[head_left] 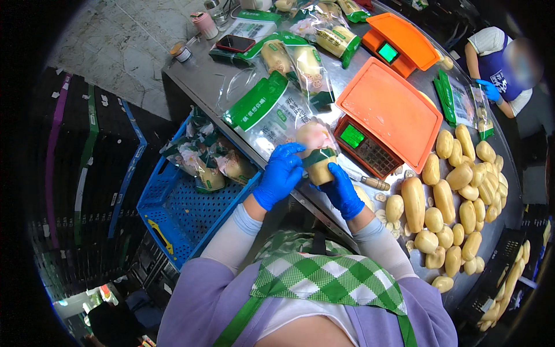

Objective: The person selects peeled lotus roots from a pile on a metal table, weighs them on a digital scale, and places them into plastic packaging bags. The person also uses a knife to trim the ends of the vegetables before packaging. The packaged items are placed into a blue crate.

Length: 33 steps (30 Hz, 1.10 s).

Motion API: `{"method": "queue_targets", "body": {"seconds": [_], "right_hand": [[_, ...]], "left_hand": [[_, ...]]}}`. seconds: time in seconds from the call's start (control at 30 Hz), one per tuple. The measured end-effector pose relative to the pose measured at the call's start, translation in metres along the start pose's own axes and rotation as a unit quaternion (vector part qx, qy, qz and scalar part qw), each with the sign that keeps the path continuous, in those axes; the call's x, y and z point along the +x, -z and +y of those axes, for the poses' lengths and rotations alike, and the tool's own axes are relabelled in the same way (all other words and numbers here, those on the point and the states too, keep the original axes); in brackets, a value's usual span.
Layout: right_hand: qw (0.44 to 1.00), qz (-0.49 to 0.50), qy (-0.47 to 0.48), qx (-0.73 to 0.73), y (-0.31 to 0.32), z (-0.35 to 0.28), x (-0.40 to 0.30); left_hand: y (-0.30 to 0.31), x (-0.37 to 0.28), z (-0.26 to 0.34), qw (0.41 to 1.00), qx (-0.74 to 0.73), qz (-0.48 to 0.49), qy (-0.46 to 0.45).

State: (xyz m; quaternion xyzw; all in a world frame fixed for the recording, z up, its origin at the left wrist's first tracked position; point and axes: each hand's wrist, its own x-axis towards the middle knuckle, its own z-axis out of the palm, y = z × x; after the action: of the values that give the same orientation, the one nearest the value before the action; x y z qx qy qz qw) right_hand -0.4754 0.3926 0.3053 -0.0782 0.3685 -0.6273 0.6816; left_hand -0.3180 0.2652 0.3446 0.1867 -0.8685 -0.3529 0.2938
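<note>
Blue gloves cover both hands, which meet over the near edge of a metal table. My right hand (342,191) grips a peeled lotus root section (321,171) from below and the right. The far end of that root is inside a clear printed plastic bag (318,136). My left hand (282,173) is at the bag's left side, its fingertips by the bag's green edge; whether they pinch it is unclear. Beyond the hands lie flat green-and-clear bags (260,108). A knife's wooden handle (375,183) shows right of my right hand.
Two orange scales (390,108) (403,39) stand beyond. Peeled lotus roots (444,201) cover the right side. Filled bags (310,65) and a phone (235,44) lie at the back. A blue crate (195,225) holds bagged roots at left. Another person (503,65) stands across the table.
</note>
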Motion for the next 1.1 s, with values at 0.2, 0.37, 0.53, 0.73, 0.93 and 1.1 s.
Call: {"method": "queue_targets", "body": {"seconds": [0.2,0.37,0.53,0.73,0.93,1.1], "right_hand": [[0.894,-0.01,0.125,-0.43,0.008,-0.002,0.007],[0.968,-0.094,-0.006,0.231,-0.041,-0.004,0.0],[0.931,-0.06,0.099,-0.346,-0.007,0.004,0.007],[0.976,-0.043,-0.037,0.21,-0.044,0.002,0.014],[0.968,-0.028,-0.056,0.243,0.019,0.051,0.045],[0.95,-0.15,0.013,0.273,-0.004,0.028,0.034]], "left_hand": [[-0.002,0.001,0.007,0.998,-0.045,0.039,-0.02],[-0.009,-0.005,0.019,0.995,-0.088,0.041,-0.023],[0.006,-0.008,0.018,0.996,-0.055,0.077,-0.001],[-0.012,-0.016,0.032,0.997,-0.079,0.011,0.001],[-0.019,-0.019,0.047,0.989,-0.13,-0.063,-0.046],[-0.029,-0.024,0.055,0.988,-0.141,-0.044,-0.042]]}}
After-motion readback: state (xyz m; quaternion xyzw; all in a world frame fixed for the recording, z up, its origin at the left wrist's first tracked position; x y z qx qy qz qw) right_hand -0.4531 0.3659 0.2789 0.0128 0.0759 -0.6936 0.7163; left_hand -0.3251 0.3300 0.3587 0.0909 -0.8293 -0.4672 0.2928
